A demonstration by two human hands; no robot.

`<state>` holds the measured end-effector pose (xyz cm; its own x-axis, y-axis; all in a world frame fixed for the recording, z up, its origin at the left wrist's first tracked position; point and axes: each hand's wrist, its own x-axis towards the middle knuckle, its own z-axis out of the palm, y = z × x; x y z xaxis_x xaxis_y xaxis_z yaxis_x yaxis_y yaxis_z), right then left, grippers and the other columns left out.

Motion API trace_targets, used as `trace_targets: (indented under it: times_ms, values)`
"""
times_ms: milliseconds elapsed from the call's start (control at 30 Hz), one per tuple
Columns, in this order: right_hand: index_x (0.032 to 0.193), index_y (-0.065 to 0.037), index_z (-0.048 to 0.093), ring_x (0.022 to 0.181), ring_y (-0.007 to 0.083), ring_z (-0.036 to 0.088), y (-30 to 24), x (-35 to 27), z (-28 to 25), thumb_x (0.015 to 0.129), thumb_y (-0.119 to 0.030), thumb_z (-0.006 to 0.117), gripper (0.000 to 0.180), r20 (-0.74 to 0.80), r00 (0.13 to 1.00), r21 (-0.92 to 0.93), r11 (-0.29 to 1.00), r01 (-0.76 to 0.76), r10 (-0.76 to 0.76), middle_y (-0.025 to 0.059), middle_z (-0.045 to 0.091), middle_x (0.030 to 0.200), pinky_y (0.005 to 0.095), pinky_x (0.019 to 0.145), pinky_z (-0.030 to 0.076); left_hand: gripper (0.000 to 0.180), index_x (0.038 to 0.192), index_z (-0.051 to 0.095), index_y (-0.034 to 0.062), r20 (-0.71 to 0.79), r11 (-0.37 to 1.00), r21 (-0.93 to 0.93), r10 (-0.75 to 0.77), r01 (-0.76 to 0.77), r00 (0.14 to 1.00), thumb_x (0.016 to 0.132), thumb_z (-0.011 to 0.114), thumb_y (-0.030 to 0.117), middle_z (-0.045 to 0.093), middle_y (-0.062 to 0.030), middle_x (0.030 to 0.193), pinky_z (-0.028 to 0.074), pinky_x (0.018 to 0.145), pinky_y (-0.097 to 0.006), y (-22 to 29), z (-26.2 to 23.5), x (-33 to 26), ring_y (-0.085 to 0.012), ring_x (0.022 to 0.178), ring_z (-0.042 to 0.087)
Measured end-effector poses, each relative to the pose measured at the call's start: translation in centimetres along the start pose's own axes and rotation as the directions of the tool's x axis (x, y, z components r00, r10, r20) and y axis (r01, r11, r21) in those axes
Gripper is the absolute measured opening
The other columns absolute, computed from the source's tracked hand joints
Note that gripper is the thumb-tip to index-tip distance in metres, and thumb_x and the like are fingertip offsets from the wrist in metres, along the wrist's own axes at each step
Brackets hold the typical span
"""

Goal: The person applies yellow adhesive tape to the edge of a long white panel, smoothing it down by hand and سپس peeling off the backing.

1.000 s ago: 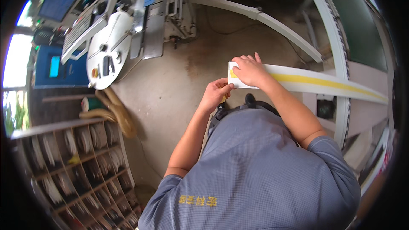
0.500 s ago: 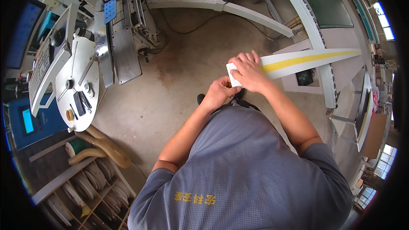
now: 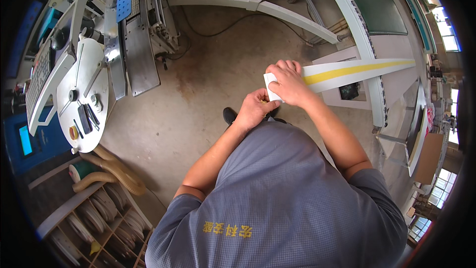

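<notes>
Strip: a long white strip with a yellow stripe (image 3: 347, 72) runs from the person's hands out to the right, held in the air above the concrete floor (image 3: 208, 94); nothing carries it but the hands.
Near end of strip: a small white end (image 3: 271, 85) shows just left of the right hand's knuckles, between the two hands.
Right hand: the right hand (image 3: 288, 83) lies over the near end, fingers curled and grasping it from above.
Left hand: the left hand (image 3: 255, 110) is clenched just below and left of that end, thumb and fingers pinched at its lower edge; a speck of yellow shows there, too small to tell what it is.
Done so far: judging from the grip, the end of the strip is in hand and both hands have closed on it.
Left to do: the work at the end looks unfinished, since both hands are on it and the rest of the strip hangs free.
Surroundings: a white machine with a round plate (image 3: 84, 94) stands at the left, a tan hose (image 3: 114, 171) below it, and shelves of reels (image 3: 94, 218) at the lower left corner.
</notes>
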<state>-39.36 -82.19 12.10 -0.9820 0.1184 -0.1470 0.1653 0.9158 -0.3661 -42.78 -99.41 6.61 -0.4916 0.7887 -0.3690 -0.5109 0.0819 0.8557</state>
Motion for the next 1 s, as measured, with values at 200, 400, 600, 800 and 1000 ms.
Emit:
trace_targets:
  times_ms: [200, 400, 600, 800, 1000]
  values:
    - [0.115, -0.010, 0.061, 0.118, 0.0320, 0.047, -0.5, 0.1, 0.2, 0.081, -0.021, 0.060, 0.036, -0.017, 0.999, -0.018, 0.999, -0.038, 0.038, 0.0135, 0.057, 0.114, 0.0490, 0.111, 0.024, 0.020, 0.097, 0.066, 0.0009, -0.024, 0.998, -0.037, 0.051, -0.052, 0.998, 0.087, 0.078, 0.014, 0.064, 0.0011, 0.083, 0.046, 0.067, -0.025, -1.0, 0.1, 0.3, -0.0071, 0.074, 0.054]
    - [0.110, -0.009, 0.064, 0.114, 0.0316, 0.052, 0.2, 0.0, -0.6, 0.078, -0.007, 0.063, 0.032, -0.129, 0.988, 0.035, 0.995, 0.093, -0.088, 0.0128, 0.058, 0.116, 0.0432, 0.103, 0.040, 0.020, 0.098, 0.067, 0.0009, -0.017, 0.999, -0.015, 0.033, -0.033, 0.999, 0.088, 0.077, 0.013, 0.064, 0.0020, 0.082, 0.044, 0.065, -0.025, -0.1, 0.3, 0.1, -0.0062, 0.072, 0.053]
    - [0.101, -0.006, 0.065, 0.096, 0.0312, 0.059, 1.6, 0.2, -4.7, 0.075, -0.006, 0.068, 0.026, -0.124, 0.789, -0.077, 0.798, 0.597, -0.602, 0.0090, 0.062, 0.105, 0.0392, 0.083, 0.053, 0.020, 0.100, 0.068, 0.0028, -0.043, 0.999, 0.049, 0.020, -0.018, 0.999, 0.088, 0.078, 0.015, 0.063, 0.0031, 0.082, 0.040, 0.061, -0.023, 0.9, 0.5, -0.2, -0.0049, 0.071, 0.052]
    - [0.106, -0.006, 0.065, 0.101, 0.0312, 0.059, 2.1, 2.4, -5.5, 0.075, -0.012, 0.071, 0.032, 0.127, 0.683, -0.142, 0.669, 0.730, -0.719, 0.0088, 0.062, 0.106, 0.0429, 0.090, 0.050, 0.019, 0.095, 0.068, 0.0011, -0.131, 0.999, 0.028, 0.046, -0.043, 0.990, 0.088, 0.077, 0.017, 0.062, 0.0024, 0.077, 0.043, 0.063, -0.025, 1.3, 1.5, -0.8, -0.0060, 0.068, 0.052]
    - [0.131, -0.008, 0.061, 0.125, 0.0322, 0.052, 3.0, 1.7, -2.2, 0.093, -0.027, 0.059, 0.043, 0.082, 0.959, 0.091, 0.960, 0.264, -0.272, 0.0136, 0.059, 0.130, 0.0479, 0.114, 0.032, 0.018, 0.100, 0.068, 0.0035, -0.219, 0.997, -0.004, 0.070, -0.073, 0.973, 0.087, 0.075, 0.014, 0.064, 0.0023, 0.080, 0.041, 0.062, -0.023, 0.8, 2.6, -1.2, -0.0058, 0.071, 0.054]
